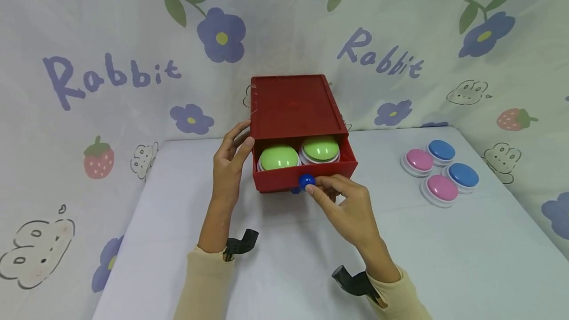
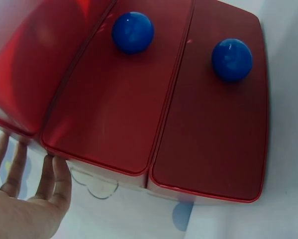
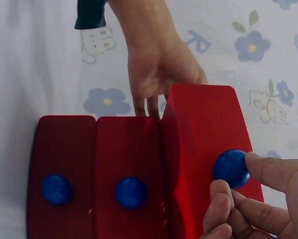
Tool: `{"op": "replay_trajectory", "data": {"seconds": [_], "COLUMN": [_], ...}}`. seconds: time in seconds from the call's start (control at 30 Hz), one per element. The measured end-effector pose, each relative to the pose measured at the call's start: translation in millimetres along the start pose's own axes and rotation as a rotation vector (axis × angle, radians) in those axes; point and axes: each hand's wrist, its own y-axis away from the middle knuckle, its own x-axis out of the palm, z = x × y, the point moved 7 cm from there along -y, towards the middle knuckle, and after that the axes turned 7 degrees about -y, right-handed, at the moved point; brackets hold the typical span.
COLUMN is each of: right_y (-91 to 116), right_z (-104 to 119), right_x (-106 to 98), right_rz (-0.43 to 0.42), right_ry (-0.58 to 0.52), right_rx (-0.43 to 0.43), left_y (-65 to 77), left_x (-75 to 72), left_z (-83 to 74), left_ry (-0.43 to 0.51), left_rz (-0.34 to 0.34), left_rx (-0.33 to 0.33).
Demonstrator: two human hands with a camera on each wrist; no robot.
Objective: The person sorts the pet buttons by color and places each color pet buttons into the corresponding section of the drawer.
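A red drawer cabinet [image 1: 295, 105] stands on the table with its top drawer [image 1: 280, 180] pulled partway out. Inside that drawer sit two round green push-button domes [image 1: 279, 157] [image 1: 320, 148] on white bases. My right hand [image 1: 351, 206] pinches the drawer's blue ball knob [image 3: 232, 168] between thumb and fingers. Against the cabinet's left side rests my left hand [image 1: 227, 167], its fingers extended along the wall. Two lower drawers [image 2: 101, 109] [image 2: 213, 134] are closed flush, each with its own blue knob [image 2: 133, 33] [image 2: 232, 60].
On the right of the white table [image 1: 284, 260] lie two pink push-buttons [image 1: 419, 160] [image 1: 442, 187] and two blue ones [image 1: 441, 149] [image 1: 463, 175], grouped together. A patterned cloth [image 1: 129, 23] hangs close behind the cabinet. Black wrist mounts [image 1: 241, 243] [image 1: 353, 280] stick out from both sleeves.
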Motion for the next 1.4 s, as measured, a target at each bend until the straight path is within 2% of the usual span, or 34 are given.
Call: {"op": "replay_trajectory", "data": {"seconds": [0.6,0.9,1.4], "right_y": [-25,-39,-47], "right_z": [-13,-23,-29], "right_x": [8,14,17], "right_rz": [-0.048,-0.075,-0.120], "right_ry": [-0.005,0.039,0.022], "right_rx": [-0.036,-0.019,-0.062], "left_y": [0.3,-0.2,-0.3], "left_x": [2.4,2.9,2.9], "left_z": [-1.6,-3.7,-4.0], "left_ry": [0.041,0.036,0.023], "left_rz": [0.007,0.026,0.047], "left_rx": [-0.004,0.006,-0.006]}}
